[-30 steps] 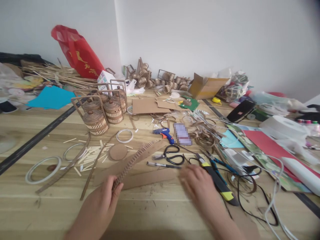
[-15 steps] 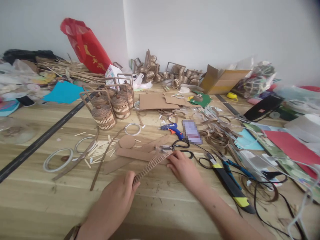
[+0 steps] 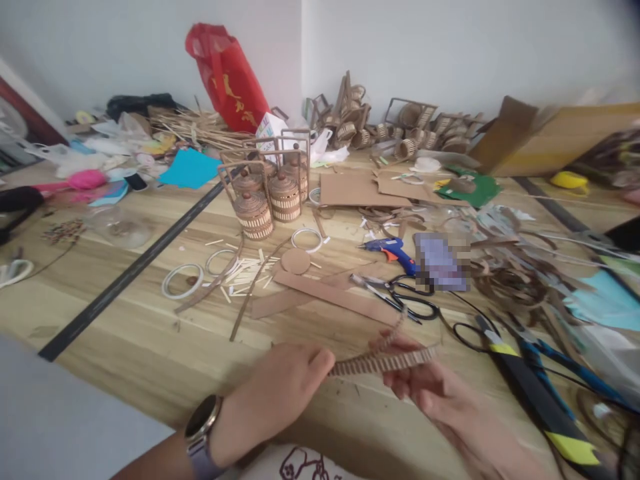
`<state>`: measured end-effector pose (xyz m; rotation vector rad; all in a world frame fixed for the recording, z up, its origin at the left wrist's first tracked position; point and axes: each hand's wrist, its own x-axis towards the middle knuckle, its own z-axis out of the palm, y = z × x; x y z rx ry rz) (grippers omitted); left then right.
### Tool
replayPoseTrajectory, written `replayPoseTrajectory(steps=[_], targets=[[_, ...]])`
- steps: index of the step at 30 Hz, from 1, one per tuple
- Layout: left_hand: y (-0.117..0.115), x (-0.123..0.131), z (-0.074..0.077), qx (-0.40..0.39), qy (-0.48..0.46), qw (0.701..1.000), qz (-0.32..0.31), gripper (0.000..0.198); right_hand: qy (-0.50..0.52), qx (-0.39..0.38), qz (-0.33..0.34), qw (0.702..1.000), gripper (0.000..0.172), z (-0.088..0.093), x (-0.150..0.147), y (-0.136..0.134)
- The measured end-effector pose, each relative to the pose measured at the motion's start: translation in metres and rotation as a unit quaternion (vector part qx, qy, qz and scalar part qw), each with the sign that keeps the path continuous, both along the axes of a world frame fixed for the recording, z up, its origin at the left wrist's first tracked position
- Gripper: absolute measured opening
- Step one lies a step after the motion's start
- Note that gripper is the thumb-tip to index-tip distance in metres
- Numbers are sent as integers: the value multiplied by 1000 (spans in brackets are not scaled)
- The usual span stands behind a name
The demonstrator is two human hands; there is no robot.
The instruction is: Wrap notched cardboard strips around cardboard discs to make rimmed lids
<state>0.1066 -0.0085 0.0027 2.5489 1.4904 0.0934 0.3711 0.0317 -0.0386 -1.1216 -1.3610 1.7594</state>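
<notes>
Bending the strip [image 3: 373,365] at lower centre right of the frame, both hands at it. Left hand [image 3: 280,380]: clenched on the near end, thumb pressed down over it. Right hand [image 3: 430,383]: turned partly palm-up, fingers curled about the strip; whether they pinch it or merely support it, cannot tell. Change over the last half second: strip then ran as one arc between the hands; now shows two limbs, one reaching right across the right fingers, one rising behind them. Judged: strip is pliant and being curved rather than just spanned. View has also swung left. Edges: table [image 3: 150,327] ends along a slant at lower left, grey surface beyond, left forearm over that border. Room: bare wood at left centre, left of the loose sticks [image 3: 250,272], and a narrow band between left hand and plain strips [image 3: 345,299]. Tighter toward the upper right of the hands, where pen [image 3: 385,300] and scissors [image 3: 387,288] lie just beyond the strip's rising limb; black-and-yellow tool [image 3: 537,393] runs along the right forearm's outer side, lower right, limiting sideways swing.
</notes>
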Motion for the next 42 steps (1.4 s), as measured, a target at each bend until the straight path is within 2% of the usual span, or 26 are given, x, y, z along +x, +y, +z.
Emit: replayPoseTrajectory(steps=[2, 4, 7, 10, 12, 15, 18, 21, 24, 28, 32, 35, 38, 40, 42], targets=[[2, 4, 0, -2, -2, 1000, -28, 21, 69, -57, -112, 990, 48, -9, -2, -7], [6, 6, -1, -3, 3, 999, -47, 17, 108, -112, -198, 968, 35, -13, -4, -5], [17, 3, -2, -2, 22, 999, -46, 13, 122, -188, -293, 929, 38, -9, 1, 6], [33, -11, -3, 5, 52, 999, 7, 16, 132, -238, -367, 889, 39, -6, 16, 15], [46, -25, -4, 18, 61, 997, 42, 18, 135, -246, -387, 878, 37, -9, 29, 17], [67, -44, -2, 39, 69, 992, 100, 19, 120, -238, -387, 883, 32, -18, 40, 15], [90, -55, 0, 62, 61, 984, 152, 15, 115, -250, -384, 881, 41, -17, 36, 13], [113, -56, 1, 72, 47, 978, 188, 14, 123, -251, -373, 885, 49, -6, 27, 13], [125, -46, 2, 75, 21, 980, 181, 16, 113, -249, -353, 895, 44, 2, 27, 12], [111, -26, 5, 45, -34, 993, 100, 17, 100, -226, -341, 907, 48, 6, 36, 8], [74, -8, 6, -5, -69, 997, 32, 16, 100, -243, -371, 891, 55, 10, 38, 4], [49, 1, 0, -66, -77, 995, -21, 19, 108, -251, -373, 887, 59, 10, 35, 4], [38, 3, -8, -98, -78, 992, -25, 9, 111, -248, -372, 888, 57, 7, 34, 3], [40, 1, -12, -95, -87, 991, -19, 3, 105, -235, -367, 894, 53, 5, 35, 2], [47, -4, -12, -81, -98, 992, -4, 7, 89, -214, -361, 903, 49, 2, 36, 0]])
